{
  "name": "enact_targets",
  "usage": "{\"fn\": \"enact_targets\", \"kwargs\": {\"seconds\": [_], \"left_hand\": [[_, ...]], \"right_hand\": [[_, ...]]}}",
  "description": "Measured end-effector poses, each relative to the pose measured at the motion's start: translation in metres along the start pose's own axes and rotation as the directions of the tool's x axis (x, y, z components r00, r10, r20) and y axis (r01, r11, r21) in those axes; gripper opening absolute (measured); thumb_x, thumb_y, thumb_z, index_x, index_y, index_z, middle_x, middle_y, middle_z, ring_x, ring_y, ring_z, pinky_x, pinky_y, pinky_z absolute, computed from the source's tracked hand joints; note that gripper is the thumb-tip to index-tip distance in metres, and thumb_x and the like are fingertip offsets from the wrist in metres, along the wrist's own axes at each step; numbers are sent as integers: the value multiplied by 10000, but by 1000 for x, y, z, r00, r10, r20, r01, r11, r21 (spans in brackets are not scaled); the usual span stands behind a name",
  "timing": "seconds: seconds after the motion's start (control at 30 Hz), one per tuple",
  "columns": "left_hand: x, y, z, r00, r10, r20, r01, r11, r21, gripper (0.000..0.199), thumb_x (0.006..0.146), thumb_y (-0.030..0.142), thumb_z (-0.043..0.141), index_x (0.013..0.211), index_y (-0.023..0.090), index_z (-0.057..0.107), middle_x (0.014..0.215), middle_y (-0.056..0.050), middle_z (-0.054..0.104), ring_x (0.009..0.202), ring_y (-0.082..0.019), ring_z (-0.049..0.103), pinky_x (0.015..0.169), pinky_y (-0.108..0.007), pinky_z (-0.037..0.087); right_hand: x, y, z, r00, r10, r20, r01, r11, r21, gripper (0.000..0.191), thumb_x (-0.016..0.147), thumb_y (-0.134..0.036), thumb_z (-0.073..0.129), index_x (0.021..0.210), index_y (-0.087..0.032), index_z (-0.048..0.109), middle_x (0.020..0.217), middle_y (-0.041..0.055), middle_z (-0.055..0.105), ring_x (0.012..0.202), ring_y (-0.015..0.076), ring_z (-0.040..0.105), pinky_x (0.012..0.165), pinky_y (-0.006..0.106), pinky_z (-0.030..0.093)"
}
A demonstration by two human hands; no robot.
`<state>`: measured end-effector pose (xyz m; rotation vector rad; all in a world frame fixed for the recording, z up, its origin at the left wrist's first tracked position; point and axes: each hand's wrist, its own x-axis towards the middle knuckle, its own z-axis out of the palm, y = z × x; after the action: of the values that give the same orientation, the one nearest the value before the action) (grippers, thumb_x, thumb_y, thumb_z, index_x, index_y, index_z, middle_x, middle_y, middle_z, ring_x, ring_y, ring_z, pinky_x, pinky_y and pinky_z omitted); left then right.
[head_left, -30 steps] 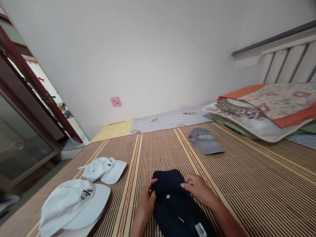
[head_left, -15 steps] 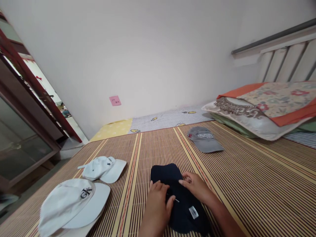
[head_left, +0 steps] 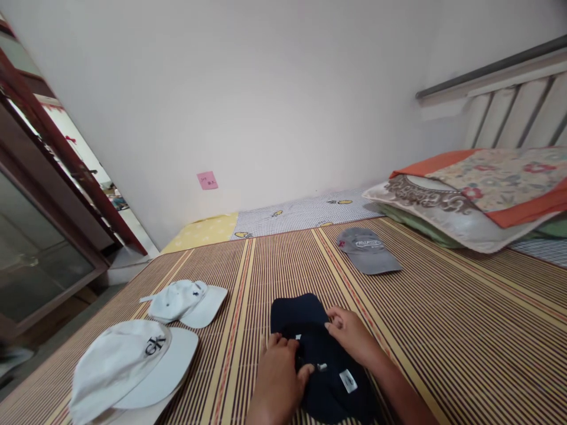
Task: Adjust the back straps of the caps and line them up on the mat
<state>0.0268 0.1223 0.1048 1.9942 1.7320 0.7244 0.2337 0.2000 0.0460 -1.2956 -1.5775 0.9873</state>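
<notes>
A dark navy baseball cap [head_left: 330, 383] lies on the striped mat, its brim pointing away from me. My left hand [head_left: 279, 369] grips the cap's left side, with the thumb on the crown. On the other side, my right hand [head_left: 352, 333] pinches the cap's edge close to where the brim starts. A small white patch [head_left: 348, 381] shows on the cap's near right part, and smaller white bits appear near my left fingers and thumb. Parts of the cap's left side are hidden beneath my left hand.
Left of my hands lie a white cap [head_left: 188, 301] and a larger white cap with black letters [head_left: 115, 366]. A grey cap [head_left: 367, 251] lies farther off to the right. Stacked cushions [head_left: 443, 218] sit at the back right, by the wall [head_left: 283, 106].
My left fingers have shifted slightly toward me along the cap. A small white mark near the brim has come into view, and the white bit beside my thumb looks wider.
</notes>
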Motion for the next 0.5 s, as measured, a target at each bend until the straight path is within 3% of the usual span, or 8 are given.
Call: {"fn": "enact_targets", "kwargs": {"seconds": [0.13, 0.23, 0.33, 0.5], "left_hand": [[1, -1, -2, 997, -23, 70, 23, 1000, 5, 329, 663, 184, 756, 986, 208, 816, 1052, -179, 763, 1119, -473, 609, 1041, -654, 399], [1, -1, -11, 997, 6, 75, 4, 991, -133, 370, 666, 132, 679, 1008, 237, 771, 1117, -128, 738, 1159, -393, 614, 1086, -572, 399], [1, 4, -25, 995, 38, 93, -15, 970, -243, 223, 745, 172, 625, 925, 259, 725, 1018, -71, 732, 1073, -319, 648, 1105, -505, 375], [-2, 2, -40, 998, 27, 58, -11, 967, -256, 54, 855, 267, 585, 824, 236, 616, 884, -46, 664, 865, -254, 618, 791, -341, 439]], "right_hand": [[-1, -2, -2, 1000, 12, 1, -12, 1000, 7, 71, 785, -246, 629, 840, -207, 652, 542, -84, 447, 532, 150, 484, 561, 273, 358], [-1, -2, -1, 1000, 25, -9, -25, 1000, 11, 84, 780, -236, 622, 848, -201, 655, 542, -84, 450, 530, 150, 482, 559, 273, 349], [0, 0, 0, 999, 41, -22, -41, 999, 15, 94, 763, -221, 629, 849, -198, 659, 540, -84, 451, 532, 150, 479, 558, 272, 344], [-1, 3, 0, 998, 70, -3, -70, 997, 43, 187, 753, -204, 636, 931, -197, 695, 527, -84, 475, 516, 148, 489, 538, 258, 345]]}}
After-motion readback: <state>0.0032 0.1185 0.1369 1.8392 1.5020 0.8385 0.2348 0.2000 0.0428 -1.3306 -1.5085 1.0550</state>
